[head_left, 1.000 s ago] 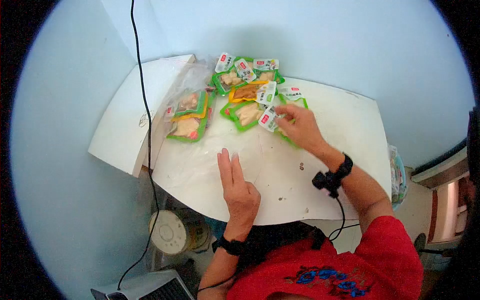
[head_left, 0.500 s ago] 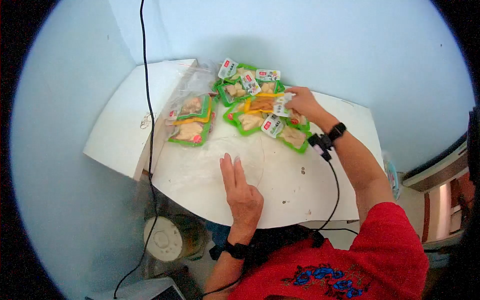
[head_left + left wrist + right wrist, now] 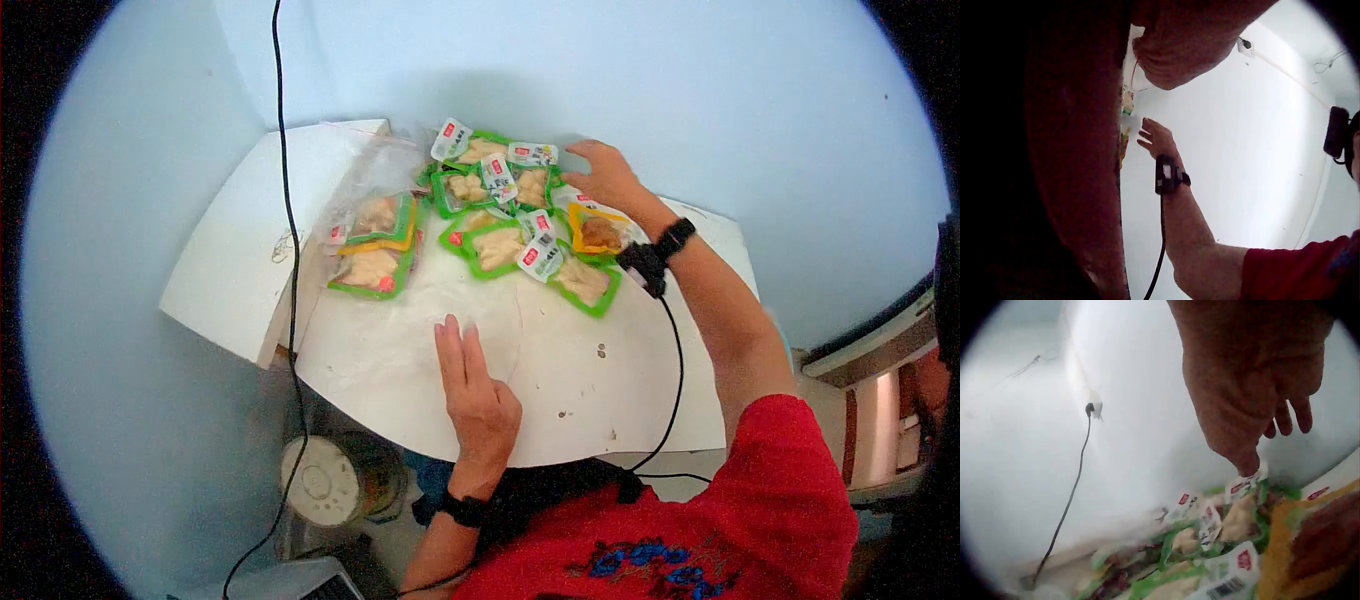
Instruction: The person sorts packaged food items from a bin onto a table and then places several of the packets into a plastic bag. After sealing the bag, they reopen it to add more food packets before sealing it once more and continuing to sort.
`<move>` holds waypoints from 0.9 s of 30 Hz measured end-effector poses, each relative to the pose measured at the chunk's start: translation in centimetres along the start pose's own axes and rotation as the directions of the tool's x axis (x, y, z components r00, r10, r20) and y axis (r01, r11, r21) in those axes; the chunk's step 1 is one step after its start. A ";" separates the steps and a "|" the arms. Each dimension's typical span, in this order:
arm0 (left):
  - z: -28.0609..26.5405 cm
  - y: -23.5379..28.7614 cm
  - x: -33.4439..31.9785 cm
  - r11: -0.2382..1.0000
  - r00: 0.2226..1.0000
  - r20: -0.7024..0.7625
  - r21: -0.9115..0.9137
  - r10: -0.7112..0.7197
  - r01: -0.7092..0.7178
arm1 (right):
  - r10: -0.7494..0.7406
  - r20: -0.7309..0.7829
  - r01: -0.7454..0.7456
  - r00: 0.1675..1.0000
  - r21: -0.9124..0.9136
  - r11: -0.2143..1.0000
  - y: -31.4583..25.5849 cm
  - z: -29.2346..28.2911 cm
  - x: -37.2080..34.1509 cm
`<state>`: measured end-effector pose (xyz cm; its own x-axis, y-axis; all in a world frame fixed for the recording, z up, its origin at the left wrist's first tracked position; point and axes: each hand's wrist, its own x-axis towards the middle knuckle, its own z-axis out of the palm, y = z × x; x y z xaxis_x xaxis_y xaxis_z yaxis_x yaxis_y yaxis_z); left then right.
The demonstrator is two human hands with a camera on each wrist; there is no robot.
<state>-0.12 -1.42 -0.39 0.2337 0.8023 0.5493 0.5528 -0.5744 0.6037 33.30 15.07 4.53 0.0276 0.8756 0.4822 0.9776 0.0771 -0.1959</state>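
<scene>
The person's right hand, fingers extended and relaxed, reaches over the far right part of a white counter, just beside green-edged food packets grouped along its far edge; contact cannot be told. A yellow-edged packet lies nearer the right edge. White labels bear red logos and one barcode; their lettering is too small and blurred to read. More packets sit inside a clear bag at the left edge. The left hand, fingers straight, is at the near edge.
</scene>
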 end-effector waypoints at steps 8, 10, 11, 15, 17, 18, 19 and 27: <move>0.2 -0.1 0.1 0.999 0.999 -0.031 0.016 0.042 -0.042 | 0.131 0.249 -0.085 0.960 -0.186 0.979 -4.2 1.6 5.7; 0.3 0.0 0.2 0.998 0.997 -0.035 0.014 0.063 -0.063 | 0.139 0.286 -0.094 0.948 -0.164 0.982 -3.3 2.0 6.0; 0.3 0.0 0.3 0.997 0.997 -0.036 0.017 0.070 -0.069 | 0.145 0.303 -0.103 0.942 -0.152 0.983 -2.7 2.1 6.0; 0.6 -0.1 0.2 0.997 0.996 -0.041 0.017 0.078 -0.077 | 0.172 0.493 -0.267 0.853 0.130 0.955 -2.1 -0.9 4.8; 0.5 0.0 0.3 0.997 0.996 -0.041 0.012 0.073 -0.072 | 0.276 0.519 -0.518 0.809 0.410 0.750 -2.1 -2.6 2.7; 0.5 0.0 0.4 0.998 0.997 -0.042 0.008 0.069 -0.069 | 0.282 0.497 -0.534 0.821 0.494 0.686 -2.1 -3.4 1.8; 0.5 0.0 0.4 0.997 0.996 -0.046 0.018 0.072 -0.071 | 0.289 0.475 -0.542 0.831 0.573 0.615 -2.0 -4.3 0.9; 0.3 0.2 0.1 0.996 0.994 -0.053 -0.004 0.093 -0.094 | 0.322 0.428 -0.515 0.845 0.814 0.270 -7.8 -10.6 -10.4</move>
<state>0.27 -1.37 -0.42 0.2415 0.7353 0.6333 0.5250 -0.6478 0.5520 27.61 0.34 10.10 0.2488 0.9683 -0.0208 0.0803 -0.0420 -0.9959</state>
